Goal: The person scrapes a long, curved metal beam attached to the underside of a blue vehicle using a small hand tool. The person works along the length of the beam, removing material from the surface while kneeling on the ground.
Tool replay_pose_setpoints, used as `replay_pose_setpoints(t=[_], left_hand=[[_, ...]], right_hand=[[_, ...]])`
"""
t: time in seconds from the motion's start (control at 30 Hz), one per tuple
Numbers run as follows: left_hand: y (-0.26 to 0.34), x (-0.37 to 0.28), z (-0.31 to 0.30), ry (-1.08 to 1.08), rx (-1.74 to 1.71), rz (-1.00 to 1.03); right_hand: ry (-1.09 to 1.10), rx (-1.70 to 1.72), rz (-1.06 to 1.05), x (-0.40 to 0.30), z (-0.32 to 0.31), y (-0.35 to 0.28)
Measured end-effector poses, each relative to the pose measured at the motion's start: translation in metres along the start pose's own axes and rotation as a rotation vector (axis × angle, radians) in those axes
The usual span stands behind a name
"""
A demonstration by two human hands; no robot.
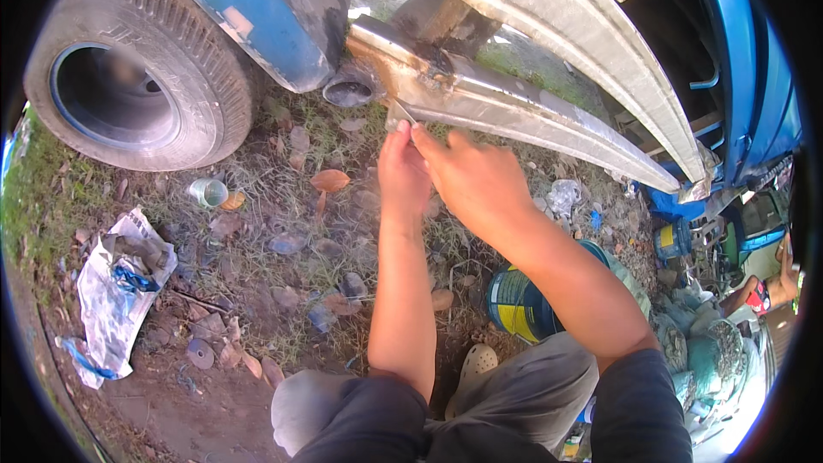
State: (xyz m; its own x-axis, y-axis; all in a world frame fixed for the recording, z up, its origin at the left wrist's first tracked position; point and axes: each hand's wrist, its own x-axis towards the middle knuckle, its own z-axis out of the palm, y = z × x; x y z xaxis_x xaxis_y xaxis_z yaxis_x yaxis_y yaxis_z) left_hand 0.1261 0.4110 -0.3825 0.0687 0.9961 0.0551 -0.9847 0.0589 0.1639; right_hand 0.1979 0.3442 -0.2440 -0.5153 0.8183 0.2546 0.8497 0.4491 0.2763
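Observation:
Both hands meet at the near left end of a bare metal bumper section (514,106). A thin pointed metal piece (406,110) sticks out between my fingertips, against the bumper's edge; whether it is a blade or a strip I cannot tell. My right hand (476,177) is closed around its near end, palm down. The fingertips of my left hand (404,167) touch the same spot from the left, and its grip is partly hidden. Rust-brown patches mark the metal beside a round pipe end (348,91). Above runs a second curved metal panel (578,32).
A large truck tyre (212,109) and blue body panel (257,6) stand at left. On the ground lie a plastic cup (209,192), a crumpled sack (112,302) and a worn disc (200,354). A blue bucket (514,302) stands by my right forearm. Another person (775,289) is at far right.

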Motion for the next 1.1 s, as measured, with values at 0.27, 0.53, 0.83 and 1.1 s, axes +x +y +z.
replay_pose_setpoints(t=[0.27,0.53,0.83,1.1], left_hand=[[-0.006,0.0,0.011,0.057,-0.035,0.023],[-0.01,-0.002,0.011,0.085,-0.031,0.077],[-0.001,-0.005,0.021,0.077,-0.021,0.07],[-0.005,-0.006,0.022,0.102,-0.031,0.054]], right_hand=[[-0.081,-0.045,-0.007,0.009,-0.009,0.0],[-0.119,0.043,0.028,0.001,-0.014,0.005],[-0.124,0.075,0.07,0.003,-0.014,0.001],[-0.098,0.037,-0.01,0.006,-0.016,0.0]])
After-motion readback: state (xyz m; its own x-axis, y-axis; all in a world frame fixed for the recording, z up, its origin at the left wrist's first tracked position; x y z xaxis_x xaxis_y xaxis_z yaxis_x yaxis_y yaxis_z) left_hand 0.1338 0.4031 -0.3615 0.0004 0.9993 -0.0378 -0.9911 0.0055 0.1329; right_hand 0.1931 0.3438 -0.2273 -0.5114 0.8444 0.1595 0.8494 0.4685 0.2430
